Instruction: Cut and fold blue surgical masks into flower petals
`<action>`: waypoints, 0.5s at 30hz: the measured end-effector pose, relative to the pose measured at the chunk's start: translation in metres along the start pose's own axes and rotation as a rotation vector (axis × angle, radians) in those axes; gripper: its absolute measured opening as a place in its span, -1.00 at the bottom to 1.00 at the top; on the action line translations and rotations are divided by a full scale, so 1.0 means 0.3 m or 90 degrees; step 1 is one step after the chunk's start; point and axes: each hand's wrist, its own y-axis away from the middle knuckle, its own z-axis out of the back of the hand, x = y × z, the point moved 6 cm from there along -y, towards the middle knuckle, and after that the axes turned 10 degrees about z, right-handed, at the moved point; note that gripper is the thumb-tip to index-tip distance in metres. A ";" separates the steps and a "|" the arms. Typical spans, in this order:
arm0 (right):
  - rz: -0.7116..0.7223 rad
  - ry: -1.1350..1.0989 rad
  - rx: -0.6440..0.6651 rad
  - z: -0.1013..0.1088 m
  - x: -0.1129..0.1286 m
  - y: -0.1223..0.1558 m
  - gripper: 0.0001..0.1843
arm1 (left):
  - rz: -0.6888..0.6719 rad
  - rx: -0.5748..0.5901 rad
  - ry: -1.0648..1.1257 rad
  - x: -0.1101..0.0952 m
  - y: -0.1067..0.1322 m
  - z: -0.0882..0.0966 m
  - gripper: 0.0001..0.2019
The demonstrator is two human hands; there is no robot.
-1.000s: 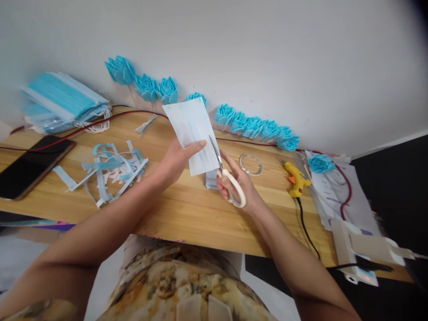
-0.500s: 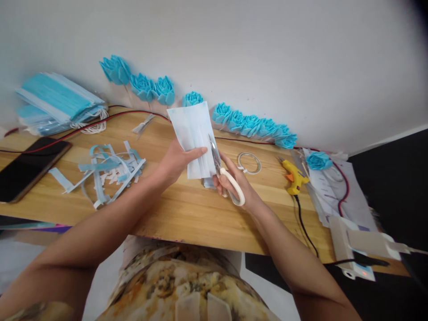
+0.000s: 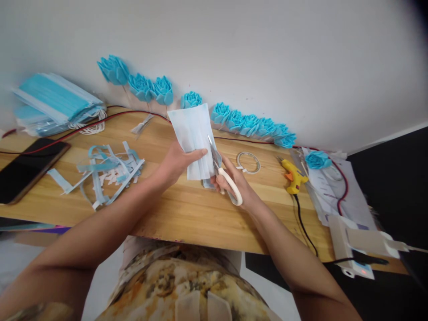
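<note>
one pale blue, oblong, cloth-like sheet [image 3: 192, 127] is over the brown wooden counter [image 3: 187, 218], pinched in my left grip [image 3: 175, 165]; my right grip [image 3: 245, 189] curls round white-handled metal scissors [image 3: 234, 186]. it seems light and floppy, best pinched near the blades.

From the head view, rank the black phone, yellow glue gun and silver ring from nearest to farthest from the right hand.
1. Silver ring: just right of the right hand.
2. Yellow glue gun: farther right, past the ring.
3. Black phone: far left on the table.
</note>
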 end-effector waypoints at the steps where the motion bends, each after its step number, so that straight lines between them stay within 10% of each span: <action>1: 0.000 0.002 -0.001 0.000 0.000 -0.001 0.06 | -0.005 -0.003 -0.007 -0.004 0.001 0.000 -0.46; 15: 0.005 0.026 -0.025 0.010 0.008 0.009 0.22 | 0.013 0.006 -0.019 -0.017 0.021 -0.022 -0.54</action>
